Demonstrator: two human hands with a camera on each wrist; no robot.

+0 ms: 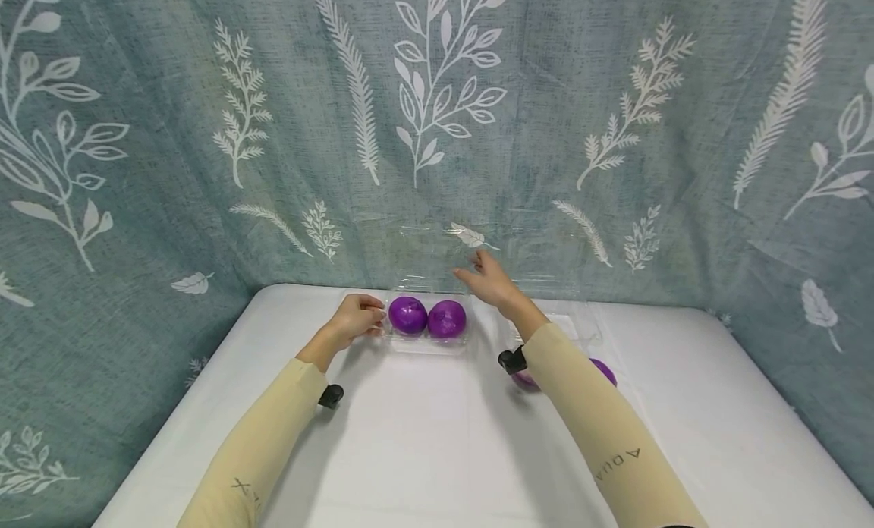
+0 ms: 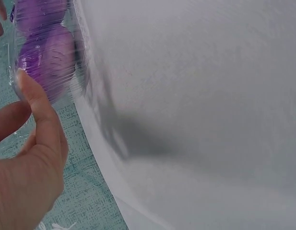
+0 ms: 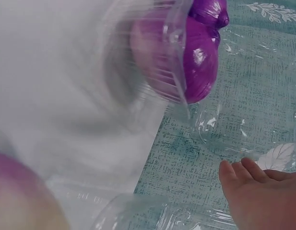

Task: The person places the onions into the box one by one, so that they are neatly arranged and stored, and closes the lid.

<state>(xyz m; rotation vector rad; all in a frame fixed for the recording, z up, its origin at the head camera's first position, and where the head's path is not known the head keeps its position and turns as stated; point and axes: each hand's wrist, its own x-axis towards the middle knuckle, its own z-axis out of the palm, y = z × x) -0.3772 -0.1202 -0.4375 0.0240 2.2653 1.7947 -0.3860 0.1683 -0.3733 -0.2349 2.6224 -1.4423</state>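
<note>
Two glossy purple vegetables, round and turnip-like [image 1: 447, 319], sit side by side in a clear plastic clamshell box [image 1: 429, 347] near the table's back edge. Its see-through lid [image 3: 243, 127] stands raised behind it, against the cloth. My left hand [image 1: 356, 315] pinches the box's left end between thumb and forefinger, as the left wrist view shows at the corner. At the lid's right side is my right hand [image 1: 490, 285], its fingers [image 3: 241, 175] extended and nothing gripped in them.
A second clear plastic box [image 1: 563, 327] stands right, partly behind my right forearm. Closer lie two more purple vegetables, one of them at the arm's right [image 1: 604, 372], fading to cream below in the right wrist view. A leaf-patterned green cloth [image 1: 532, 171] hangs behind the white table [image 1: 423, 437].
</note>
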